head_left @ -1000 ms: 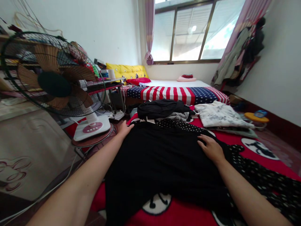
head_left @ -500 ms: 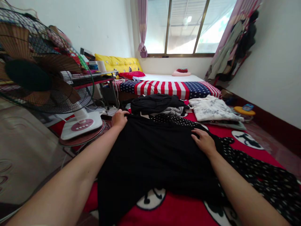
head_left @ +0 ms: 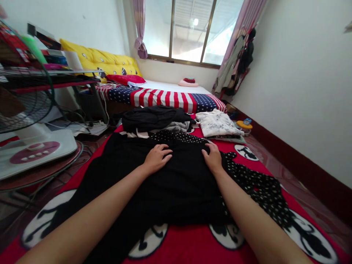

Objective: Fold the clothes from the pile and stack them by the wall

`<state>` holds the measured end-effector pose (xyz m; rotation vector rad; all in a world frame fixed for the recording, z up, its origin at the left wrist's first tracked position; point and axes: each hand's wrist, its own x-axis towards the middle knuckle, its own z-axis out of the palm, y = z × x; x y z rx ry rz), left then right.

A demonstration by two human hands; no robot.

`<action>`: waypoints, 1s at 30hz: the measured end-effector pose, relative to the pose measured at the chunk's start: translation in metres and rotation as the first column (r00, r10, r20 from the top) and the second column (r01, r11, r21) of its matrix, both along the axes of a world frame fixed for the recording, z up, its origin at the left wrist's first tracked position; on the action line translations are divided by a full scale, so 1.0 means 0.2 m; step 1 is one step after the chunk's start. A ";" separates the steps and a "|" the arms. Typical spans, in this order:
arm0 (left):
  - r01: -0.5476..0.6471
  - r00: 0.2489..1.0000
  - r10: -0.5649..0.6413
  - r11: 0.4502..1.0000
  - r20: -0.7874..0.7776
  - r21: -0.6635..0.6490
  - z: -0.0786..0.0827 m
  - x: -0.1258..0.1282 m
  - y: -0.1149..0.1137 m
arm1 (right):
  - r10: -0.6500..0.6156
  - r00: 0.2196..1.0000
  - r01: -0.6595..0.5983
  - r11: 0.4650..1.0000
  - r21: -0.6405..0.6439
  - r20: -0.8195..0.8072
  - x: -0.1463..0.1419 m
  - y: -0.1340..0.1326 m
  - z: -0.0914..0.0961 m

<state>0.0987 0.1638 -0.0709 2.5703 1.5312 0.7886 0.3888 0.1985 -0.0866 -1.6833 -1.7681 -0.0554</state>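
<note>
A plain black garment [head_left: 176, 183] lies spread over a red blanket [head_left: 189, 245] with white patterned circles. On its upper middle rests my left hand [head_left: 157, 158], fingers stretched and slightly apart. My right hand [head_left: 213, 157] lies on its upper right part, fingers also extended. Neither hand grips the cloth. Black fabric with white dots [head_left: 255, 187] shows from under the garment on the right and along its far edge [head_left: 178, 136]. The garment's kind is hard to tell while it lies flat.
Beyond the garment lie a heap of black and grey clothes [head_left: 156, 119] and a folded white patterned garment [head_left: 218, 123]. A fan [head_left: 35, 150] stands on a round stool [head_left: 68, 161] at left. A bed [head_left: 165, 99] is under the window; a yellow-topped stool [head_left: 244, 124] stands right.
My left hand has let go of the garment's far left corner and moved inward onto its middle. The black cloth now lies flatter on the left. The view has turned right.
</note>
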 end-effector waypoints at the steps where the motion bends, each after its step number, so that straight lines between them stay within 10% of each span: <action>1: -0.050 0.999 0.050 0.999 -0.003 0.002 0.00 0.02 0.01 | -0.044 0.999 0.044 0.999 0.012 -0.013 0.01 0.01 0.00; 9: -0.338 0.941 0.336 0.939 -0.030 -0.062 0.10 0.13 0.19 | -0.202 0.970 0.217 0.971 -0.104 0.135 -0.04 0.16 0.04; 15: -0.368 0.929 0.371 0.924 0.006 -0.099 0.12 0.24 0.33 | -0.045 0.978 0.084 0.978 -0.190 0.202 -0.05 0.16 0.08; 22: -0.328 0.911 0.273 0.933 0.308 0.146 0.27 0.36 0.59 | -0.234 0.966 0.226 0.971 0.078 0.107 0.06 0.27 0.26; 30: -0.049 0.991 0.025 0.982 0.128 0.180 0.01 0.44 0.75 | -0.141 0.958 0.147 0.989 -0.007 0.249 0.06 0.47 0.09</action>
